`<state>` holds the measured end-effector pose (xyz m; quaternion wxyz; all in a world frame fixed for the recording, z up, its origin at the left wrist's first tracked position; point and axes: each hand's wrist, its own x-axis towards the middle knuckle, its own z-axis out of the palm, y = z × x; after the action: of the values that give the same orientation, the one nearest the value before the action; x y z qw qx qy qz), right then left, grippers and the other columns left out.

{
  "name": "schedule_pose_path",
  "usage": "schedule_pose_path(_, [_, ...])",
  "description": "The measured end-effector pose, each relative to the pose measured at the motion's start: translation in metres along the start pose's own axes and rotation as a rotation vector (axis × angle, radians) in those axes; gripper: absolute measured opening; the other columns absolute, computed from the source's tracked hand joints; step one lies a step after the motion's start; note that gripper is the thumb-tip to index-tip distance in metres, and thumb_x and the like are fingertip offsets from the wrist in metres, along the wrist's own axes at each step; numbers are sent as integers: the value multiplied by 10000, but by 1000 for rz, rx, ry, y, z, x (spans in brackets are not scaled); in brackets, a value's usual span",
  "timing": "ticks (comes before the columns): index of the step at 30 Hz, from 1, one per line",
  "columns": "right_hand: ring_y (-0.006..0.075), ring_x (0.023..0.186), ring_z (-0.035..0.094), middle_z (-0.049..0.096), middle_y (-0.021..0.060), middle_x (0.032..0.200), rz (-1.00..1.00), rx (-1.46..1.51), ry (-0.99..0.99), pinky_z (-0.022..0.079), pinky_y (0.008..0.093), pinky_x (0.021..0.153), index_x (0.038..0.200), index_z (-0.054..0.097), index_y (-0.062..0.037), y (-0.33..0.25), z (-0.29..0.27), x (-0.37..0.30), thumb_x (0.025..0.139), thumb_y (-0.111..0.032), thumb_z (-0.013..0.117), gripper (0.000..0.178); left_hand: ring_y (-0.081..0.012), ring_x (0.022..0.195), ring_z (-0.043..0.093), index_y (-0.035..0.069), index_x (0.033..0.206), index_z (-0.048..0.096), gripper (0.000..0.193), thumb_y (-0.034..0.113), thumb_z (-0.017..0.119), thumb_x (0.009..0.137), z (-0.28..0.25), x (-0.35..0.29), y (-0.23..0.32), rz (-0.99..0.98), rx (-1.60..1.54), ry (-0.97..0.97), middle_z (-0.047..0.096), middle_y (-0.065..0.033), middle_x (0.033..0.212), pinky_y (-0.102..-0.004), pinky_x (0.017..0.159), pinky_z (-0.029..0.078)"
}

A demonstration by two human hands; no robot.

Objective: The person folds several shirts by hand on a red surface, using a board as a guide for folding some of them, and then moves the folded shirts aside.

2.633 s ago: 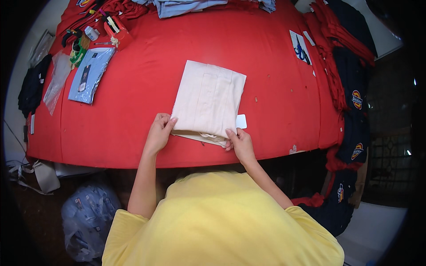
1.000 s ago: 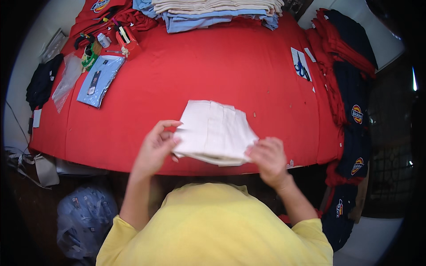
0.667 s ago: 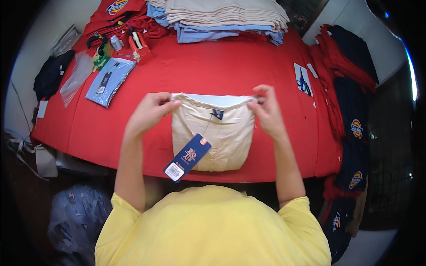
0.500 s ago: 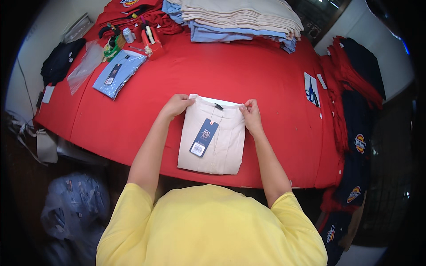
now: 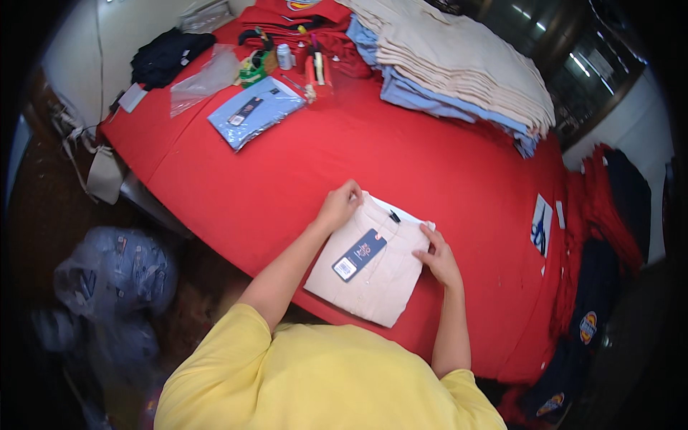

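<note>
A folded cream shirt [image 5: 383,287] lies on the red-covered table close in front of me, turned slightly clockwise. On its front rests a dark blue hang tag [image 5: 360,255] with a white label, strung from the neck. White backing shows along the shirt's top edge, beside a small black neck label [image 5: 394,216]. My left hand [image 5: 340,206] is closed at the top left corner, its fingertips pinching the cloth. At the right edge my right hand [image 5: 441,261] has thumb and fingers apart, touching the shirt near its top right corner.
Stacked cream and light blue garments [image 5: 459,72] stand at the back. A bagged blue shirt [image 5: 256,112] lies back left, near a tape dispenser [image 5: 254,69] and a white bottle [image 5: 284,56]. Scissors [image 5: 539,229] lie at right. Plastic-bagged garments [image 5: 118,272] sit below the table's left edge.
The view has turned, so the table now appears rotated clockwise and the shirt lower and to the right. My right thumb and fingers have spread from their pinch on the corner.
</note>
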<state>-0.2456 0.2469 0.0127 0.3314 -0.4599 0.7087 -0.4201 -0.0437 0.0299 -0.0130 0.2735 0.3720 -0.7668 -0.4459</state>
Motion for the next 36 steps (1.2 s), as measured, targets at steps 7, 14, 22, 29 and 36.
schedule_pose_path(7, [294, 1299, 433, 444, 176, 1384, -121, -11, -41, 376, 349, 1053, 1413, 425, -3, -45, 14, 4, 764, 29, 664, 693, -236, 1155, 579, 20, 1305, 529, 452, -67, 509, 863, -55, -39, 16, -54, -419, -224, 519, -140, 1358, -344, 977, 472])
schedule_pose_path(14, [279, 1164, 550, 426, 201, 1381, -710, -15, -95, 593, 294, 768, 1410, 433, -28, -159, 43, -24, 781, 73, 673, 681, -199, 1177, 532, -17, 1258, 573, 455, -150, 562, 823, -191, -153, 112, 301, -349, 181, 531, -132, 1301, -296, 933, 471])
schedule_pose_path(22, [312, 1275, 458, 424, 187, 1389, -208, 113, -275, 451, 405, 990, 1452, 380, -81, -160, 170, 70, 812, -21, 649, 697, -264, 1170, 585, 36, 1243, 601, 452, -91, 568, 811, -264, -82, 12, 20, 25, 177, 592, -151, 1280, -323, 972, 462])
schedule_pose_path(29, [330, 1311, 433, 417, 195, 1414, -35, -106, -84, 373, 377, 1067, 1427, 411, -46, -135, 232, 109, 788, -3, 650, 684, -317, 1232, 528, 48, 1219, 610, 430, -89, 560, 814, -264, -1, -89, 59, 143, -23, 595, -157, 1273, -392, 1030, 429])
schedule_pose_path(36, [312, 1212, 511, 448, 205, 1364, -123, -176, 187, 433, 353, 989, 1438, 403, -67, -129, 236, 147, 781, 25, 641, 705, -329, 1180, 551, 67, 1194, 615, 415, -67, 523, 813, -253, 73, -94, 334, 130, 14, 589, -152, 1265, -408, 986, 451])
